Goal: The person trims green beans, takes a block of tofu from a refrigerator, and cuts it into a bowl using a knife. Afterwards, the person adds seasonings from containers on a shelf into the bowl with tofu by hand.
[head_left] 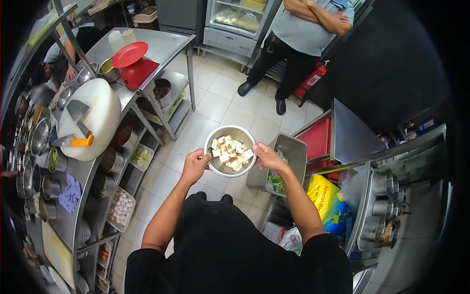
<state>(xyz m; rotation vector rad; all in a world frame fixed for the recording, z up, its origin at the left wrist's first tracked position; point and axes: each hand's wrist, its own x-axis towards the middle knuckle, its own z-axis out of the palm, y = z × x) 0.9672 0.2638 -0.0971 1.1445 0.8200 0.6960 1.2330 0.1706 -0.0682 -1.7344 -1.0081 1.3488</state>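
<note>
Between my two hands I hold a round metal bowl (213, 168) out in front of my body, above the tiled floor. Inside it lie white cubes (230, 151) that look like tofu, with brownish specks on top. My left hand (197, 165) is closed on the left rim, thumb on the upper side. On the opposite rim my right hand (267, 158) grips with its thumb over the edge; its other fingers are partly hidden underneath.
To the left, a steel counter carries a round white chopping board (98, 105) with cleavers (78, 115) and a red scale (134, 68). A grey bin (293, 147) with greens stands right, near a yellow rice sack (328, 201). A person (308, 29) stands ahead, arms crossed.
</note>
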